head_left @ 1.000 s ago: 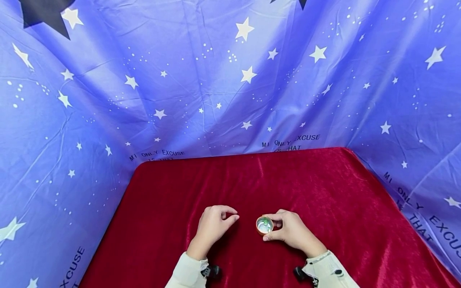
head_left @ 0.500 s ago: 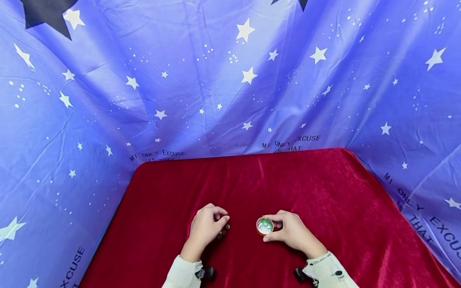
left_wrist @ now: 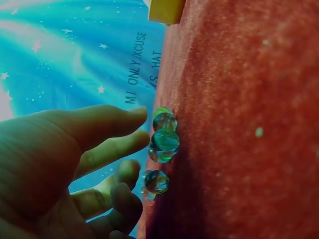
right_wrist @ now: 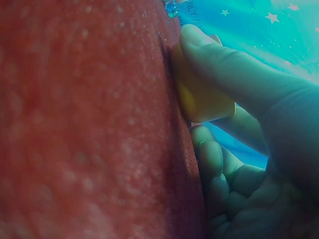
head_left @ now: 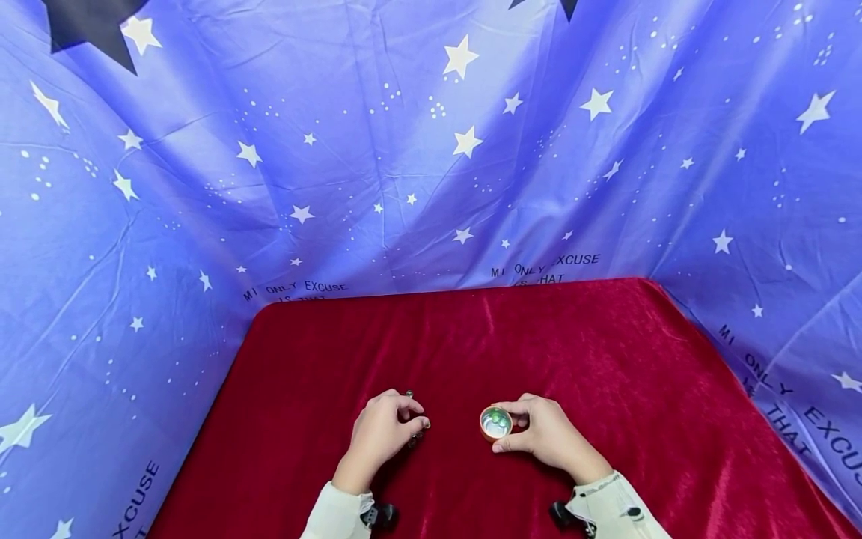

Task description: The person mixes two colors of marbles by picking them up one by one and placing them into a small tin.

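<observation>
Red velvet-covered table [head_left: 323, 359]; on it, clear marbles [left_wrist: 165, 140]; yellow cup [right_wrist: 200, 94].

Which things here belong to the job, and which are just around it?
Likely the job:
yellow cup, held by the right hand
glass marbles, near the left hand

Just around it:
red cloth underneath
starry backdrop
black wrist devices

Two hands [head_left: 382, 428], one cup [right_wrist: 202, 97], perhaps six marbles [left_wrist: 165, 140]

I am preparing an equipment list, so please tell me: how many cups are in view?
1: the cup, held in the right hand. Marbles lie near the left hand; no other cup shows.
</observation>
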`<state>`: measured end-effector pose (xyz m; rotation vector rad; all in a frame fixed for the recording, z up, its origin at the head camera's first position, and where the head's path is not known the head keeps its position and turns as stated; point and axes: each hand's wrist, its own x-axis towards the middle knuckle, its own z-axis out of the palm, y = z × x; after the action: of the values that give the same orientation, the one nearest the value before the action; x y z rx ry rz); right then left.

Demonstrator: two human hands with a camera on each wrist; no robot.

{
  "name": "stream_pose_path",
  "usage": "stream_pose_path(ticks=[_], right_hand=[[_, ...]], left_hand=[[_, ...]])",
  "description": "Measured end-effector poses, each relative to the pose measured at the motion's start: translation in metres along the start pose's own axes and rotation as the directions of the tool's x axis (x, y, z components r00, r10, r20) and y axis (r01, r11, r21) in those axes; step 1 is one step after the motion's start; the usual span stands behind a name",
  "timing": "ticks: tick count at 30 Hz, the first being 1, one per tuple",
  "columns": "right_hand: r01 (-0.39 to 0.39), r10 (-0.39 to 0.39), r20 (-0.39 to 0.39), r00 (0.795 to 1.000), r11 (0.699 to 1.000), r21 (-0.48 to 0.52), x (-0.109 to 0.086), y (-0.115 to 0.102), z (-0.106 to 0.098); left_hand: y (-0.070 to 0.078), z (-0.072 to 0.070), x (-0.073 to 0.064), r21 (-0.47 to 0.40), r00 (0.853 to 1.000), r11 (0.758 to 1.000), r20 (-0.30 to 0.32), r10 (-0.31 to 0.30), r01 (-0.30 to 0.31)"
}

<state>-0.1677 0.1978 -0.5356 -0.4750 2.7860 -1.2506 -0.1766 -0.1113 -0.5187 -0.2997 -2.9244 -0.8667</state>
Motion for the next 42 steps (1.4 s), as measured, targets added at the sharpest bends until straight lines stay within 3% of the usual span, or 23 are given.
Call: stream_pose_path(ticks=[12,42], right_hand=[[0.01,-0.01,-0.014,1.0,1.0,-0.008,-0.0005,0.001,0.0013],[0.0,-0.001,-0.014,1.0,1.0,-0.011,0.0006,0.0013,0.0011]], left_hand=[[-0.0012,0.0027,-0.0022,0.001,0.999,0.999,0.034,0.043,-0.043],[0.0007,0.0054,0.0003,0.014,0.998,0.999,0.042,0.045,-0.045]])
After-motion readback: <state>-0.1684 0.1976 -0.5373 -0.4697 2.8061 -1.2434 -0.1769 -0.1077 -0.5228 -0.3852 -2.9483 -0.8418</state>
